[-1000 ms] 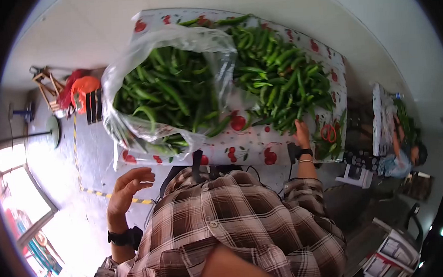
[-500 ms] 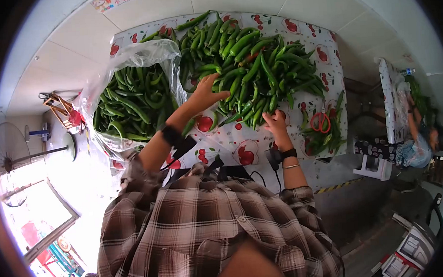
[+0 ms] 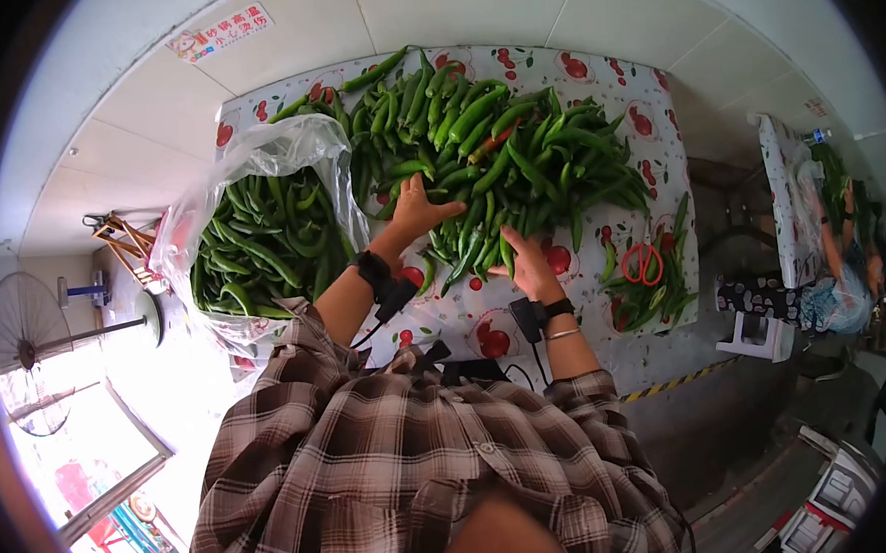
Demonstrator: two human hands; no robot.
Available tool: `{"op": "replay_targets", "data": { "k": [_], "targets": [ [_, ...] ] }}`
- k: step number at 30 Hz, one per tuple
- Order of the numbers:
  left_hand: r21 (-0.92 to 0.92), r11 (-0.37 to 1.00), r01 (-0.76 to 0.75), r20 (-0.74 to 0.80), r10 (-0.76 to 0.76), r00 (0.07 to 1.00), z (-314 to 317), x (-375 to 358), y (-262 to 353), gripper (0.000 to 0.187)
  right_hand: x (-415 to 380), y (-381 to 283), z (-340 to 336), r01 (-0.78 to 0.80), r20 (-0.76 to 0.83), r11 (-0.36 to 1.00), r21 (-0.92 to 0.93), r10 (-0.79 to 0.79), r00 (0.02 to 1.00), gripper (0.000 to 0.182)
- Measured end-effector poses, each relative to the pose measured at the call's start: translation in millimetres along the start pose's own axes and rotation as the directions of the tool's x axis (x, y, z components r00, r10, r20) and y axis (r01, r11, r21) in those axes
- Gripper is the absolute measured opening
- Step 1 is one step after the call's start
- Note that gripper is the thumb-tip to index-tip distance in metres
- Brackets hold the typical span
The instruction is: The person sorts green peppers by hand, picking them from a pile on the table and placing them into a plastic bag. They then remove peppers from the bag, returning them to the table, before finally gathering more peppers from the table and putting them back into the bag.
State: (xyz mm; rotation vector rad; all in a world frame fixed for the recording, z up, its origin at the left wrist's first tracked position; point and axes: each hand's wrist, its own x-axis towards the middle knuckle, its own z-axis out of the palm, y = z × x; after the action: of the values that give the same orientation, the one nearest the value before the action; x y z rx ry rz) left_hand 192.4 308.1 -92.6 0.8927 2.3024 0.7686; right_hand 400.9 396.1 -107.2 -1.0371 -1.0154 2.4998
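Note:
A large heap of green peppers (image 3: 527, 152) lies on a table with a fruit-print cloth (image 3: 572, 67). At the heap's left front edge my left hand (image 3: 420, 213) rests against the peppers, thumb and fingers apart, holding nothing visible. My right hand (image 3: 528, 264) is at the front edge of the heap, fingers spread beside the pepper tips, some of them partly hidden. Left of my left hand, a clear plastic bag (image 3: 301, 142) stands open, full of green peppers (image 3: 261, 236).
Red-handled scissors (image 3: 643, 264) lie at the right, by a smaller pile of peppers (image 3: 650, 301). Another person (image 3: 837, 291) is at a second table (image 3: 782, 199) on the far right. A fan (image 3: 31, 348) stands at the left, and a white stool (image 3: 757, 335) at the right.
My right hand has moved left along the heap's front edge, closer to my left hand. The view has tilted, so the table appears slightly lower.

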Motion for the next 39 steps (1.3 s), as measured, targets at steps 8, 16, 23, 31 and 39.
{"op": "replay_targets", "data": {
  "k": [8,16,23,31,39],
  "targets": [
    [0.018,0.999,0.040,0.099,-0.042,0.994,2.9,6.7,1.8,0.119,-10.4,-13.6,-2.6,-0.110,0.208,0.949,0.297,0.048,0.977,0.072],
    [-0.200,0.965,0.168,0.145,-0.141,0.979,-1.2,-3.4,11.2,0.114,1.8,-1.1,19.9,-0.117,0.219,0.968,0.222,0.067,0.974,0.057],
    [-0.446,0.877,0.178,0.177,-0.109,0.978,3.3,-8.0,15.3,0.115,5.1,-2.0,26.9,-0.054,0.041,0.995,0.088,0.051,0.998,0.049],
    [-0.605,0.745,0.282,0.270,-0.141,0.953,-23.1,-39.1,38.1,0.110,-14.6,-7.9,42.9,0.021,0.061,0.996,0.084,-0.027,0.998,0.045],
    [-0.785,0.609,0.114,0.113,-0.039,0.993,-43.6,-60.0,43.5,0.103,-37.1,-32.0,60.8,0.060,0.011,0.969,-0.241,-0.059,0.998,0.041]
  ]
}}
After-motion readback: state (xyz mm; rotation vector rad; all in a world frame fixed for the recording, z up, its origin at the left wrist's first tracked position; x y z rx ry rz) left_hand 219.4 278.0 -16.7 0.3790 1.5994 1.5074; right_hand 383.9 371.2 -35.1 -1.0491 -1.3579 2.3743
